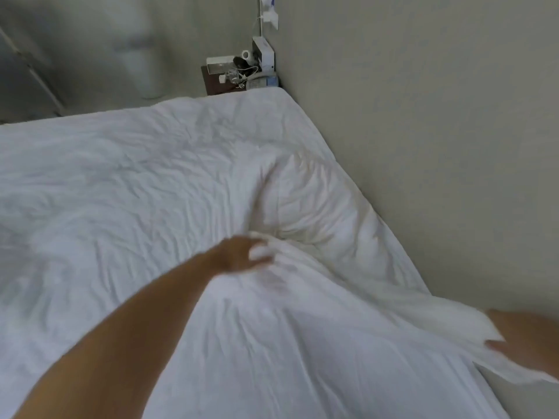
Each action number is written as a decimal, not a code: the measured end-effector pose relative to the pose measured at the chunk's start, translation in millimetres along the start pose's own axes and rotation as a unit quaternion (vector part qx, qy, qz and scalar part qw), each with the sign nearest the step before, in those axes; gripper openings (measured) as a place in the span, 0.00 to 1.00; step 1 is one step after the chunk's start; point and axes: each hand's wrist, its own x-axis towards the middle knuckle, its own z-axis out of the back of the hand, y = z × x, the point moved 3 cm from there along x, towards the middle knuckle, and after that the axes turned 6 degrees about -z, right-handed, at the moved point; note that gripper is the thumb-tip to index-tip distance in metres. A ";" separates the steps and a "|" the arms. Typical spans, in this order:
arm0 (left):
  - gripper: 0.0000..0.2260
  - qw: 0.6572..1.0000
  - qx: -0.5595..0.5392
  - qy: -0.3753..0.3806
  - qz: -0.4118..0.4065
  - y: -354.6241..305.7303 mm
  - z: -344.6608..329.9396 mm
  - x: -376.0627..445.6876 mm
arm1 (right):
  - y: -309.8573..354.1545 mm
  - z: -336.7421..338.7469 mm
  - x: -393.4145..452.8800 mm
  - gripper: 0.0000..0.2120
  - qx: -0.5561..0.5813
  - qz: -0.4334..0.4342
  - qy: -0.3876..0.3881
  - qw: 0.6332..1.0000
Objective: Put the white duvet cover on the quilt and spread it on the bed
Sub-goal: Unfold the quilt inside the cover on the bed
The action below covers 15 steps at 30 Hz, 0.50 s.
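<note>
On bed, left hand (239, 255) bunches duvet cover (272, 343); right hand (523, 343) pinches edge.

Wall (423, 116): running plain and pale grey-green down the right side of the frame, meeting the bed's edge.
Nightstand (213, 81): sitting dark brown at top centre, tucked into the corner.
Clutter on it: white boxes (264, 52), cables and small gadgets piling up (too small to identify).
Plug (270, 16): hanging on the wall at the top edge, its cord trailing down.
Upper left: blurring into grey, indistinct shapes.
Light: falling soft and even.
</note>
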 end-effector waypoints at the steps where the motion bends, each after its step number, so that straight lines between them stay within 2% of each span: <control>1: 0.51 0.992 0.103 0.074 -0.001 10.0 -46.5 -21.7 | 25.2 10.1 -23.1 0.33 0.039 0.041 0.004 0.998; 2: 0.54 0.979 0.167 0.120 0.009 26.8 -85.1 -39.9 | 39.8 7.5 -37.9 0.32 0.053 0.051 0.033 0.997; 3: 0.55 0.977 0.168 0.121 0.054 41.1 -110.7 -54.9 | 44.6 -1.6 -44.7 0.33 0.052 0.068 0.042 0.995; 5: 0.62 0.982 0.170 0.023 0.080 51.8 -134.8 -58.9 | 57.6 -21.0 -58.3 0.35 0.046 0.055 0.121 0.990; 7: 0.67 0.978 0.193 -0.062 0.037 38.6 -134.7 -34.7 | 66.0 -42.2 -65.7 0.36 0.035 0.050 0.140 0.988; 9: 0.64 0.965 0.244 -0.094 -0.025 17.8 -121.7 1.3 | 62.0 -52.2 -75.5 0.36 0.055 0.026 0.113 0.992; 10: 0.62 0.956 0.273 -0.099 -0.029 7.2 -115.3 17.0 | 54.6 -60.9 -80.6 0.38 0.066 -0.003 0.099 0.993; 12: 0.56 0.947 0.320 -0.037 0.003 -11.8 -105.9 42.8 | 42.0 -84.7 -89.4 0.44 0.079 -0.057 0.110 0.989; 13: 0.48 0.938 0.347 0.017 0.011 -18.5 -106.0 52.6 | 37.7 -96.1 -94.8 0.45 0.080 -0.074 0.121 0.987; 15: 0.32 0.910 0.397 0.120 -0.027 -34.6 -117.5 56.7 | 31.8 -116.8 -102.4 0.45 0.064 -0.097 0.135 0.984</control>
